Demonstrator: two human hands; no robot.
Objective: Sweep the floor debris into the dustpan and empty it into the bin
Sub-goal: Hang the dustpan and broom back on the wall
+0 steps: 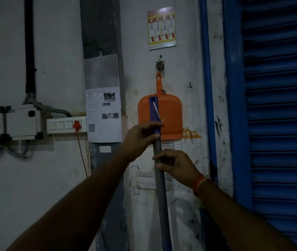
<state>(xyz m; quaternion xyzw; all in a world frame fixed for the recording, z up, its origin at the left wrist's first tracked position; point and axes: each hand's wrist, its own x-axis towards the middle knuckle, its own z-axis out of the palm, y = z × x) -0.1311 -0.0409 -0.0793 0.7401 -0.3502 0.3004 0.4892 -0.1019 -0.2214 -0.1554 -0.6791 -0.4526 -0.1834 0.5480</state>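
An orange dustpan (pixel 169 116) hangs by its handle from a wall hook (pixel 159 65), mouth downward. In front of it stands a broom handle (pixel 160 192), a grey upright pole with a blue-purple top end (pixel 154 113). My left hand (pixel 140 136) grips the pole just below the blue end. My right hand (pixel 176 167) holds the grey pole a little lower. The broom's head is out of view below. No floor, debris or bin shows.
A blue roller shutter (pixel 278 124) and its blue frame fill the right. A switch panel with a red plug (pixel 66 125) and cable trunking sit on the left wall. Papers (pixel 103 115) and a fire-safety poster (pixel 162 28) are stuck on the wall.
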